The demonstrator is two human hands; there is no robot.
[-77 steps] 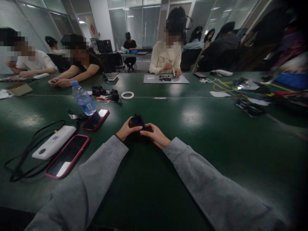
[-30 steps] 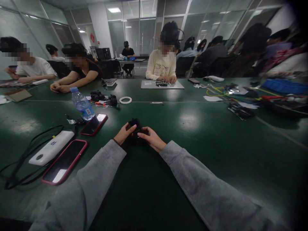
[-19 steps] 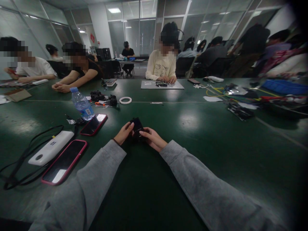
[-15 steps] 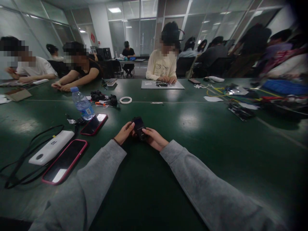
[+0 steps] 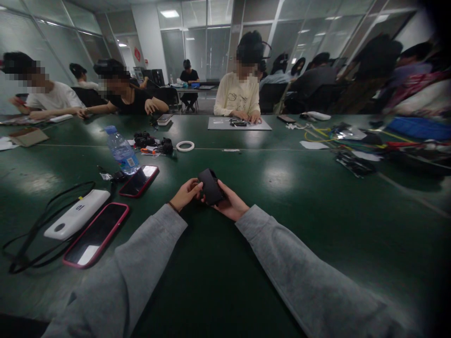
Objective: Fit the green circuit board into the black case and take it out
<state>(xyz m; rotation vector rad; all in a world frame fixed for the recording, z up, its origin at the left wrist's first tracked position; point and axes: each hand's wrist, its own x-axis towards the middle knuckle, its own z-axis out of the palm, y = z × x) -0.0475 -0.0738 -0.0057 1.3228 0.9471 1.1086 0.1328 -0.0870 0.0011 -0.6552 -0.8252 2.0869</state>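
Black rectangular plastic-looking box (image 5: 210, 188), likely light and stiff, suits edge holds: left hand (image 5: 186, 194) pinches at nine o'clock, right hand (image 5: 233, 202) clasps at four.

Black object (image 5: 211, 188), grey sleeves (image 5: 155, 251), green table (image 5: 317, 225).
Near phone (image 5: 97, 234): pink-red rim. Oblong device (image 5: 72, 218): white, black marking. Bottle cap (image 5: 110, 129): blue.

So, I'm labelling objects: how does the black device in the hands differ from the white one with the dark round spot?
The black device looks compact and plain; the white device, longer and marked. The black device is held by the left hand and right hand; the white device lies on the green table.
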